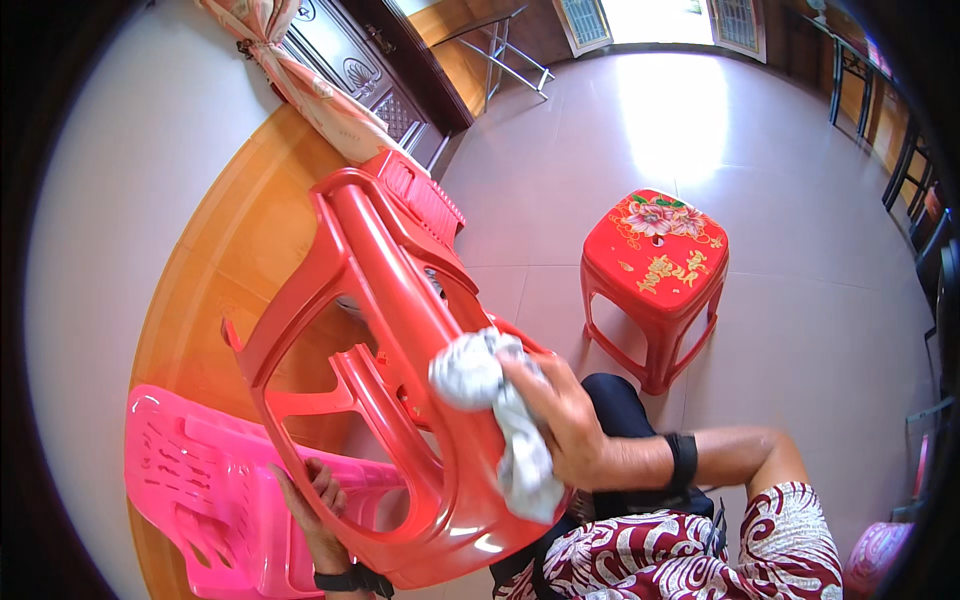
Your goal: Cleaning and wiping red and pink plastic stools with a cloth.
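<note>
A red plastic stool (397,262) is held up tilted in front of me, its legs pointing towards the upper left. At the lower left, my left hand (315,491) grips the edge of its frame. My right hand (566,424) holds a crumpled white and grey cloth (480,375) against one of the stool's legs, near the seat end. Part of the cloth hangs down over the red plastic. The palm side of my right hand is hidden, and the hand looks slightly blurred.
Upright on the tiled floor (787,322) stands another red stool (660,259) with printed flowers and gold writing. A pink plastic chair (202,480) is at the left by the wall. Behind the held stool is a red slatted plastic piece (420,191). A folding metal frame (499,64) stands farther off.
</note>
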`<state>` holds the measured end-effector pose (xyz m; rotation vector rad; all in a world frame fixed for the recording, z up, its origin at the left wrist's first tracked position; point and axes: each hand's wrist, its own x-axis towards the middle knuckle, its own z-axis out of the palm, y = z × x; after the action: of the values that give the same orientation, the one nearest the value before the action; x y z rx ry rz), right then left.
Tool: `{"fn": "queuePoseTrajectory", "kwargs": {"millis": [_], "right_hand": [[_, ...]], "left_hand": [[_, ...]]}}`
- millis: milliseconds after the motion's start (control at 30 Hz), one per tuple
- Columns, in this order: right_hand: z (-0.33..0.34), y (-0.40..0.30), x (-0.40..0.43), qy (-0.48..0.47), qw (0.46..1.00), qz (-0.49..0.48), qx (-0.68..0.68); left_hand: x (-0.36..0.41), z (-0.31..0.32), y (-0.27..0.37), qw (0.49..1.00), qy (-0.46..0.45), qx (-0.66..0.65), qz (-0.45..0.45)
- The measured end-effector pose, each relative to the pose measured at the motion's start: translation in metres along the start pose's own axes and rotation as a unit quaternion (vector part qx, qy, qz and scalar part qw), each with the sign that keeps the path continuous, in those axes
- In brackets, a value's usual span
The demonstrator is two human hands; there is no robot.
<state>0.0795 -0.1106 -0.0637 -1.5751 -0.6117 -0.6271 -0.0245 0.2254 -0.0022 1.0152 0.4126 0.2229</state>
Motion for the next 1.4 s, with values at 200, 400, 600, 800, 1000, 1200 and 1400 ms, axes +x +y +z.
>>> {"fn": "queuePoseTrajectory", "kwargs": {"millis": [200, 400, 600, 800, 1000, 1200, 1400], "right_hand": [[-0.027, -0.054, -0.061, -0.028, 0.996, -0.084, -0.025], [-0.036, -0.044, -0.068, -0.032, 0.999, -0.035, -0.003], [-0.036, -0.022, -0.030, 0.037, 0.925, 0.288, 0.244], [-0.055, -0.011, -0.009, 0.085, 0.995, 0.042, -0.022], [-0.071, -0.013, 0.013, 0.082, 0.994, 0.007, -0.068], [-0.070, -0.010, 0.013, 0.121, 0.984, 0.038, -0.126], [-0.069, -0.015, 0.032, 0.150, 0.985, 0.065, -0.049]], "left_hand": [[-0.005, -0.023, 0.003, 0.997, -0.071, -0.023, 0.013], [0.001, 0.004, 0.007, 0.994, -0.113, 0.012, -0.006], [-0.014, 0.061, -0.011, 0.996, 0.038, 0.084, -0.002], [-0.035, 0.087, -0.026, 0.997, 0.005, 0.075, 0.032], [-0.039, 0.114, -0.049, 0.990, 0.093, -0.029, 0.104], [-0.028, 0.095, -0.085, 0.973, 0.031, -0.039, 0.223], [-0.019, 0.085, -0.061, 0.934, 0.031, 0.084, 0.345]]}}
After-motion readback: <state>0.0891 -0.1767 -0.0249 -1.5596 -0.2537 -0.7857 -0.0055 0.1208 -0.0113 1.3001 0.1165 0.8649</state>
